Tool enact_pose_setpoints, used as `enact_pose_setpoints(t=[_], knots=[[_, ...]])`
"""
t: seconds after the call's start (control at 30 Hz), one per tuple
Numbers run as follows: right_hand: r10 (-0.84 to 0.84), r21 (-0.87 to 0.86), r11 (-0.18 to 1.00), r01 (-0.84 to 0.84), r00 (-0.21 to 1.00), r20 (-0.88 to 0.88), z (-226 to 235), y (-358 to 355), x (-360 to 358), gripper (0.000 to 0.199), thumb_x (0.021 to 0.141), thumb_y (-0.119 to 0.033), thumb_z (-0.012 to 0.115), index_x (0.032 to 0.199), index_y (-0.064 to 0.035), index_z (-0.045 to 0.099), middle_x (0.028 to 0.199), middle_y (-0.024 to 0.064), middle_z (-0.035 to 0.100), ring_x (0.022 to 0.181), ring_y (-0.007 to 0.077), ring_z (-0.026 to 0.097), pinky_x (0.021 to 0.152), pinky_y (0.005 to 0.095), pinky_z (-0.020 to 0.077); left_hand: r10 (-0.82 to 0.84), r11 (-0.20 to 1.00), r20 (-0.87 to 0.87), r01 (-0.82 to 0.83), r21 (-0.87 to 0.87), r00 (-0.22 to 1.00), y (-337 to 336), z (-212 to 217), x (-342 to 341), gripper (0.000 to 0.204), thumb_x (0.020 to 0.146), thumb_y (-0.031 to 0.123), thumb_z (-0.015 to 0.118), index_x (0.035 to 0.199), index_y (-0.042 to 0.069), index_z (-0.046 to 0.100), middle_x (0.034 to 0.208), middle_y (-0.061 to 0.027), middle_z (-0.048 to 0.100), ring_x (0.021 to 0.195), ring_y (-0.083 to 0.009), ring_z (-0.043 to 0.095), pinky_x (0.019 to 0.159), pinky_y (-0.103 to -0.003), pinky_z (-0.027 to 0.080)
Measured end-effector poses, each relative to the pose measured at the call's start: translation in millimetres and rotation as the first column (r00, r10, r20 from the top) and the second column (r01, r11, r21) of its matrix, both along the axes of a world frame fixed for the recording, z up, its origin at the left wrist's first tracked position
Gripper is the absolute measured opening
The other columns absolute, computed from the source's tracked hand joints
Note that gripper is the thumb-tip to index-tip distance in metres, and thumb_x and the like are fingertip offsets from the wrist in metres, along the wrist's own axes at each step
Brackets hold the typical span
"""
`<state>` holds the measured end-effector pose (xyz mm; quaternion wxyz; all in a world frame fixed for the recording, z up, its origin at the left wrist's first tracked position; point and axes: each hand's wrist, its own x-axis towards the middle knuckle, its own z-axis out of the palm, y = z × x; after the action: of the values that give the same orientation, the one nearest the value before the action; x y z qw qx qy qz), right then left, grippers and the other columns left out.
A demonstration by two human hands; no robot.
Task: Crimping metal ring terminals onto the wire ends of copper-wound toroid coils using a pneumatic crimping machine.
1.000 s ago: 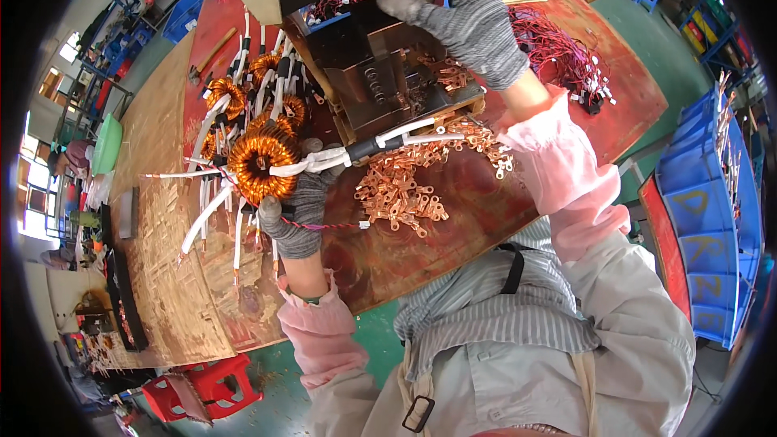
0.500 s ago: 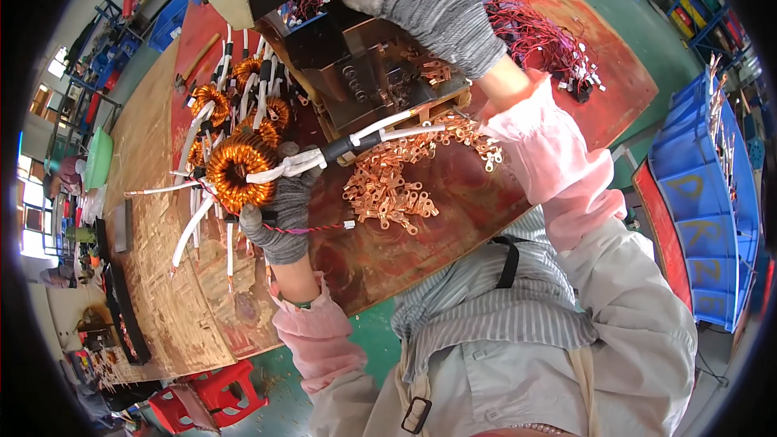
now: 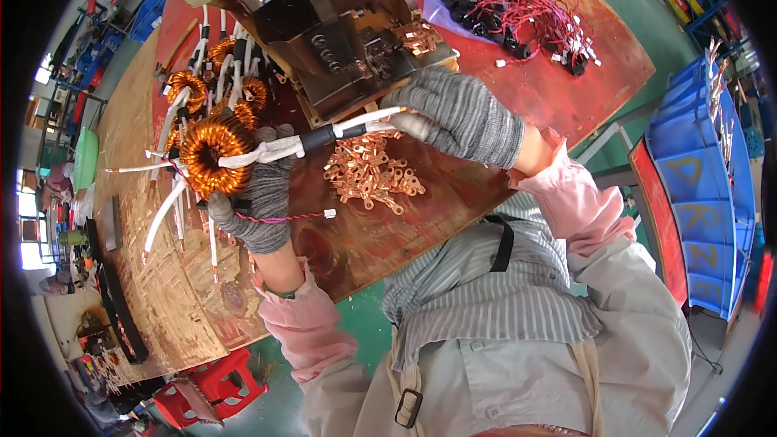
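My gloved left hand point(image 3: 263, 202) grips a copper-wound toroidal coil point(image 3: 194, 150) near the table's left part. White-sleeved leads point(image 3: 279, 149) run right from the coil, through a black sleeve point(image 3: 317, 139), and split into two ends. At those ends is my gloved right hand point(image 3: 469, 117), its fingers closed on the tip of a lead; its fingertips partly hide the contact. A thin red-purple wire with a small white connector point(image 3: 329, 214) hangs beside my left hand. Just below the leads lies a pile of copper cable lugs point(image 3: 372, 174).
A dark metal press point(image 3: 324, 53) stands behind the leads, with more lugs point(image 3: 419, 37) on it. Other coils point(image 3: 186, 91) with white leads crowd the left. A bag of red wires and black parts point(image 3: 518, 12) lies at the far right; a blue bin point(image 3: 696, 186) stands beyond.
My right hand has come down from the press to the lead ends. The view has shifted, and the coil stays in my left hand.
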<state>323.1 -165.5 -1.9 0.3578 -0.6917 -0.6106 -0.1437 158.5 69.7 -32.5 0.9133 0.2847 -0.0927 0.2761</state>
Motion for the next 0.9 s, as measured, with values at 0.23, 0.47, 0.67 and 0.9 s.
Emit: enact_pose_setpoints(t=[0.23, 0.47, 0.67, 0.9], knots=[[0.123, -0.144, 0.961, -0.236, 0.833, -0.540, -0.5, -18.8, -9.4, 0.030, 0.091, -0.029, 0.044, 0.092, -0.0027, 0.058, 0.078, 0.0151, 0.057, 0.072, 0.0320, 0.057, 0.063, 0.0391, 0.0453, -0.164, 0.986, 0.046, 0.163, 0.021, 0.985, -18.3, 15.6, -3.0, 0.089, 0.061, 0.051, 0.070, 0.129, 0.006, 0.033, 0.119, -0.0217, 0.043, 0.107, -0.0384, 0.042, 0.095, -0.058, 0.029], [0.185, -0.106, 0.953, -0.283, 0.824, -0.535, 6.9, -20.7, 12.7, 0.027, 0.091, -0.030, 0.046, 0.087, -0.0060, 0.059, 0.061, 0.0049, 0.056, 0.058, 0.0178, 0.058, 0.054, 0.0289, 0.0453, -0.137, 0.985, 0.039, 0.140, -0.097, 0.990, -9.6, 10.0, -1.9, 0.078, 0.066, 0.048, 0.067, 0.128, 0.011, 0.040, 0.126, -0.0102, 0.043, 0.103, -0.0325, 0.044, 0.096, -0.051, 0.027], [0.059, 0.044, 0.945, -0.325, 0.037, -0.998, 30.6, -15.5, -7.3, 0.032, 0.090, -0.029, 0.048, 0.071, -0.0034, 0.055, 0.052, 0.0032, 0.051, 0.043, 0.0089, 0.044, 0.047, 0.0239, 0.0394, -0.182, 0.983, 0.137, 0.180, 0.023, 0.974, -4.0, 10.5, 1.1, 0.077, 0.066, 0.046, 0.067, 0.129, 0.011, 0.039, 0.125, -0.0095, 0.043, 0.102, -0.0320, 0.044, 0.094, -0.049, 0.030], [0.314, 0.313, 0.949, -0.038, 0.009, -0.949, -26.4, -15.3, 18.6, 0.031, 0.088, -0.030, 0.051, 0.076, -0.0016, 0.056, 0.056, 0.0030, 0.052, 0.048, 0.0126, 0.052, 0.051, 0.0281, 0.0473, 0.067, 0.998, -0.026, -0.067, 0.022, 0.997, -5.9, 20.6, -0.3, 0.080, 0.066, 0.051, 0.065, 0.129, 0.010, 0.035, 0.108, -0.0143, 0.045, 0.092, -0.0263, 0.041, 0.083, -0.042, 0.032]])
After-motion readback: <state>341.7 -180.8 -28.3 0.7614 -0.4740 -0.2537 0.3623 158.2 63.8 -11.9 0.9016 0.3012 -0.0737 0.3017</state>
